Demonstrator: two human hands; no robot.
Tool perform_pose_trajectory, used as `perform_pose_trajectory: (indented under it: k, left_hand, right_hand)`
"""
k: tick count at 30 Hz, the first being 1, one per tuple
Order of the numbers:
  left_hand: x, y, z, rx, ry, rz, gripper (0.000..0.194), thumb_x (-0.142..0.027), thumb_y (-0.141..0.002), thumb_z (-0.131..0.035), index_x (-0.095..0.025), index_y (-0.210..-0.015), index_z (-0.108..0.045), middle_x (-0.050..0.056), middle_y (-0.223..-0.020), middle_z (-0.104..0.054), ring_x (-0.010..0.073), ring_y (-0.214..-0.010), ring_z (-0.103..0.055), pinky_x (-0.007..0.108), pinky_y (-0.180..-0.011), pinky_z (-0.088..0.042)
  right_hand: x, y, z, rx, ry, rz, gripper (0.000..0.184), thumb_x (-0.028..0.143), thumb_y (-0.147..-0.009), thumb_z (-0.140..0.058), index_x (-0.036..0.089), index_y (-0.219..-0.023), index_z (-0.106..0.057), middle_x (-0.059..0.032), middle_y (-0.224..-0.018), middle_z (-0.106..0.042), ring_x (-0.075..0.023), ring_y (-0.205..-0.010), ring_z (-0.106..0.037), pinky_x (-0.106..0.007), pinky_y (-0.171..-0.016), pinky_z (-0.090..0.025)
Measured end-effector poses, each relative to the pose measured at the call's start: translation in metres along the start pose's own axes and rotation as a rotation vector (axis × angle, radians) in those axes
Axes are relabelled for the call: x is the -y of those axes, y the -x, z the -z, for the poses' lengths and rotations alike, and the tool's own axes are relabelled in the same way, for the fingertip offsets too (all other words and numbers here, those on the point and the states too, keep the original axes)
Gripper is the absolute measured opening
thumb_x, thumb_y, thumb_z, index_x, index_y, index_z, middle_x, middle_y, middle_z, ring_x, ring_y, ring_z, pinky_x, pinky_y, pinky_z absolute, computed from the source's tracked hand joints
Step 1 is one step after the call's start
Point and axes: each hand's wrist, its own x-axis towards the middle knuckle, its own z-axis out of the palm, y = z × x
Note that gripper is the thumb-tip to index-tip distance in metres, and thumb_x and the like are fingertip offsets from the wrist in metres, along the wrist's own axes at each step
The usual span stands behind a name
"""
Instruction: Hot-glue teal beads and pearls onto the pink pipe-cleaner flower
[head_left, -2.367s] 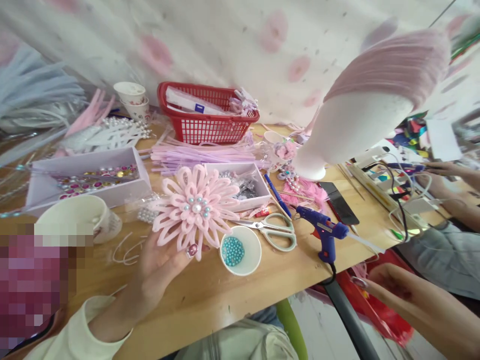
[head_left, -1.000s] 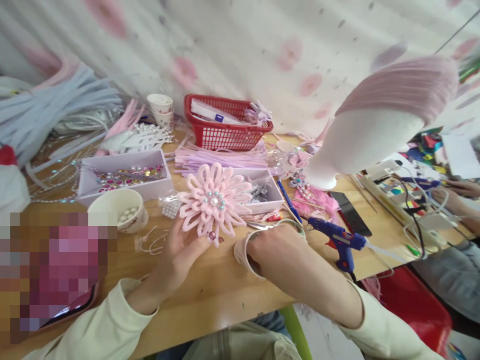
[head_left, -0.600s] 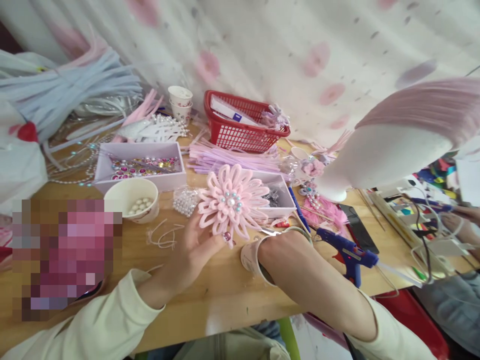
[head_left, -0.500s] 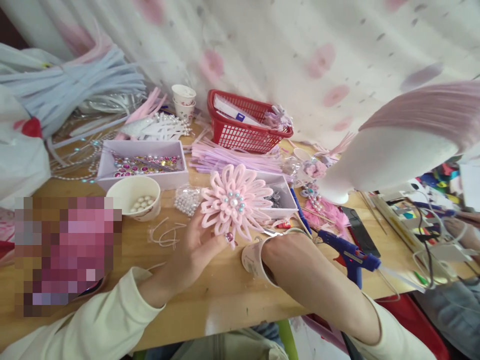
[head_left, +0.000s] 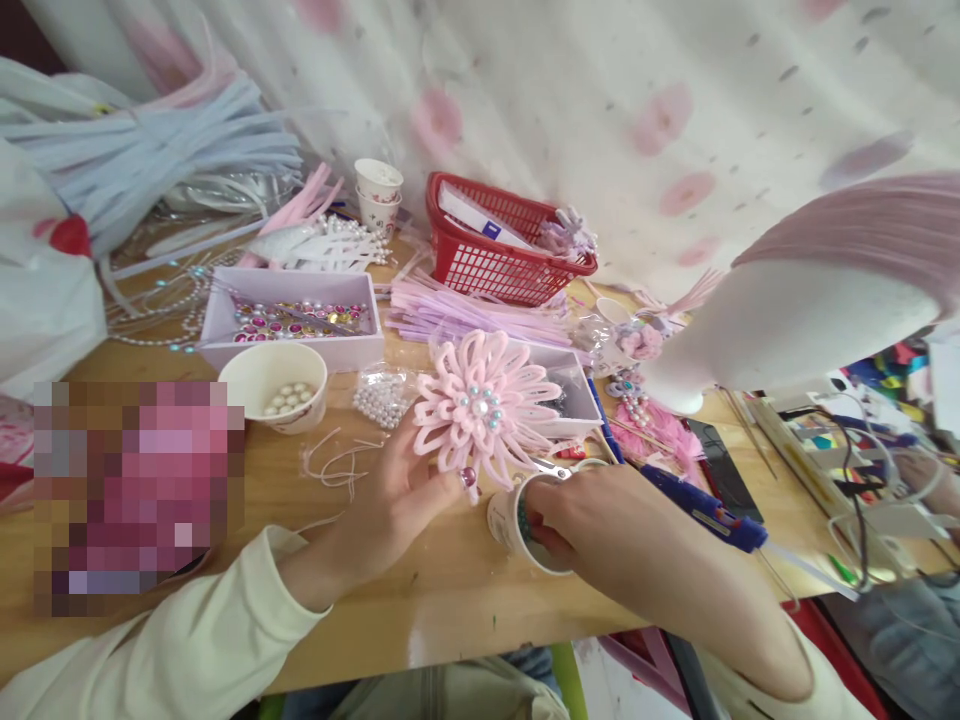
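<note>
In the head view, the left hand (head_left: 401, 475) is holding a big pink flower (head_left: 480, 405), with its thumb and fingers pinching it from below. The flower is facing up above the desk (head_left: 420, 610), and blue and white beads are sitting in its middle. A ring with a dark pink stone (head_left: 469, 478) is showing by the thumb.

The right hand (head_left: 592, 515) is reaching into a paper cup (head_left: 504, 520), which is leaning toward it. Its fingertips are hiding inside, so I cannot tell if they are pinching anything. Some blue-green beads (head_left: 523, 522) are peeking out beside the fingers. The cup is standing on the desk, just below the flower.

Scissors (head_left: 555, 470) are lying behind the cup, and the right hand is covering part of them. A blue glue gun (head_left: 712, 510) is lying just past the right arm.

On the left, a bigger-looking cup (head_left: 255, 390) is holding white beads (head_left: 289, 400). A clear bag of pearly beads (head_left: 384, 395) is lying between that cup and the flower. Behind them, a white box (head_left: 300, 352) is holding shiny gems. Farther back, pink and purple fuzzy sticks (head_left: 480, 312) are lying in front of a red basket (head_left: 502, 270).
</note>
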Motion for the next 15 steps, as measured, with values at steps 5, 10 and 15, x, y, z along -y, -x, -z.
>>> perform_pose_trajectory:
  k: [5, 10, 15]
  left_hand:
    - [0.001, 0.002, 0.0, 0.021, 0.028, -0.006, 0.029, -0.027, -0.089, -0.081, -0.032, -0.117, -0.072, 0.0, -0.114, -0.076, 0.0226, -0.112, -0.072, 0.042, -0.111, -0.054]
    - [-0.002, 0.006, -0.003, 0.071, 0.058, 0.032, 0.037, -0.024, -0.091, -0.079, -0.038, -0.125, -0.071, -0.001, -0.123, -0.076, 0.022, -0.116, -0.072, 0.03, -0.091, -0.06]
    - [-0.002, 0.005, -0.004, 0.099, 0.088, 0.023, 0.036, -0.019, -0.092, -0.077, -0.037, -0.123, -0.072, -0.001, -0.122, -0.076, 0.0206, -0.113, -0.072, 0.026, -0.083, -0.058]
  right_hand:
    - [-0.003, -0.001, 0.021, -0.46, -0.403, 0.072, 0.01, 0.019, -0.101, -0.063, 0.022, -0.093, -0.068, 0.0091, -0.056, -0.053, -0.0069, -0.047, -0.047, -0.021, -0.05, -0.034]
    - [0.006, -0.023, 0.007, -0.731, -0.423, 0.061, 0.008, 0.015, -0.1, -0.064, 0.02, -0.097, -0.069, 0.0084, -0.062, -0.056, -0.006, -0.051, -0.044, -0.02, -0.053, -0.036]
    - [0.003, -0.037, -0.001, -0.723, -0.395, 0.138, 0.009, 0.01, -0.1, -0.064, 0.018, -0.098, -0.068, 0.0019, -0.077, -0.065, -0.0095, -0.064, -0.054, -0.023, -0.061, -0.043]
